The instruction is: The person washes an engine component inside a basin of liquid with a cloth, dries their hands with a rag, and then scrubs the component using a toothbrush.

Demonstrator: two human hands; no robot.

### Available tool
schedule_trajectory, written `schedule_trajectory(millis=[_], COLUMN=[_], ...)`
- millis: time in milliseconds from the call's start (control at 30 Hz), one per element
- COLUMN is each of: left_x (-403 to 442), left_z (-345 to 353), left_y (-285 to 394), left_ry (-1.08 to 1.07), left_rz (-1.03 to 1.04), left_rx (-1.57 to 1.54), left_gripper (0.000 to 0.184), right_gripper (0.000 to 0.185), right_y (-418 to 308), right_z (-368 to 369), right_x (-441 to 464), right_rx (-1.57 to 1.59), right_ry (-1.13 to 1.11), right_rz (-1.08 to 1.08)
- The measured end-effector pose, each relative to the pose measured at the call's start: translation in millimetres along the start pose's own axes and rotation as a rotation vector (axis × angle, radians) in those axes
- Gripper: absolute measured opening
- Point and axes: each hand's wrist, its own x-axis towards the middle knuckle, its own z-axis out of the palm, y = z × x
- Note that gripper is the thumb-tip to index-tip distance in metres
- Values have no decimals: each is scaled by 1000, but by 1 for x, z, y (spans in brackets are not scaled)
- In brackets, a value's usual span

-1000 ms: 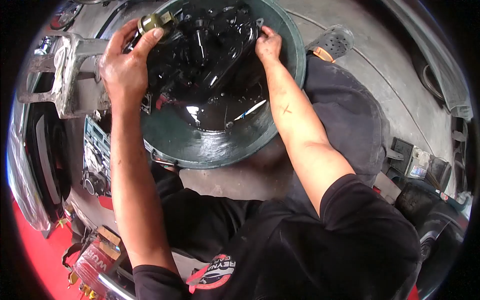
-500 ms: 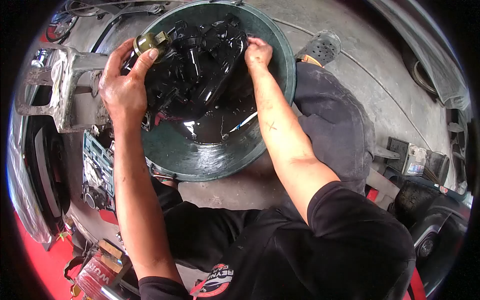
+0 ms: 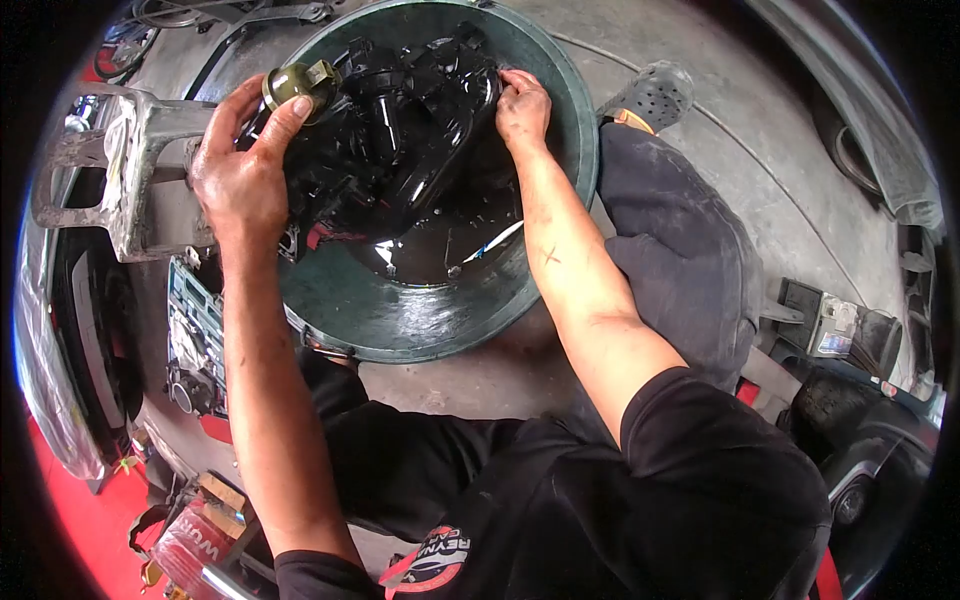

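A wet black plastic engine part [image 3: 385,130], with tubes and ribs, sits in a round green tub [image 3: 430,325] over dark liquid. On its left end is an olive-gold round canister [image 3: 290,92] with a square fitting. My left hand [image 3: 245,165] is closed around that canister, thumb on the near side and fingers behind. At the opposite end, my right hand [image 3: 523,108] pinches the edge of the black part, its fingertips partly hidden. A slim white-and-blue stick [image 3: 497,240] leans in the liquid by my right forearm.
A dirty grey metal bracket [image 3: 135,215] stands left of the tub. Below it lies a teal tool case [image 3: 195,325]. My shoe [image 3: 655,95] is right of the tub, with a cable [image 3: 765,170] across the floor. A box [image 3: 835,325] sits at the right.
Both hands keep their hold on the black part. My left hand and the canister have shifted slightly left; my right hand and the tub appear slightly further right.
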Motion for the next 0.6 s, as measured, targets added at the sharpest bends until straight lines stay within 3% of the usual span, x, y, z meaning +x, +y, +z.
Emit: schedule_trajectory(millis=[67, 133, 200, 233, 333, 400, 433, 467, 533, 567, 600], left_x=[-2, -5, -5, -3, -5, -10, -15, -17, -15, -11, -7], left_z=[-1, 1, 1, 1, -1, 1, 5, 6, 7, 6, 6], left_y=[3, 8, 5, 1, 0, 6, 25, 25, 24, 20, 17], left_ry=[12, 31, 39, 46, 53, 11, 92, 88, 83, 78, 72], left_rz=[7, 17, 30, 35, 42, 27, 13, 9, 9, -3, -13], left_rx=[8, 7, 24, 33, 47, -49, 13, -3, -39, -36, -33], left_gripper=[47, 47, 46, 46, 46, 49, 44, 45, 46, 47, 47], right_gripper=[25, 25, 26, 27, 37, 32, 24, 18, 20, 21, 30], right_y=[0, -17, -35, -23, -11, -8, -12, 11, 18, 20, 17], right_z=[-3, -12, -27, -24, -2, 2, 9, 22, 27, 34, 32], right_x=[4, 8, -2, -12, -63, -56, -42, -38, -49, -72, -88], right_rx=[-56, -172, -345, -482, -415, 96, 304, 501, 348, 277, 38], right_ry=[-51, -158, -332, -590, -496, -86, 236, 427, 149, 111, -164], right_rz=[2, 210, 442, 476, 626, 858, 1086, 1025, 948, 721, 873])
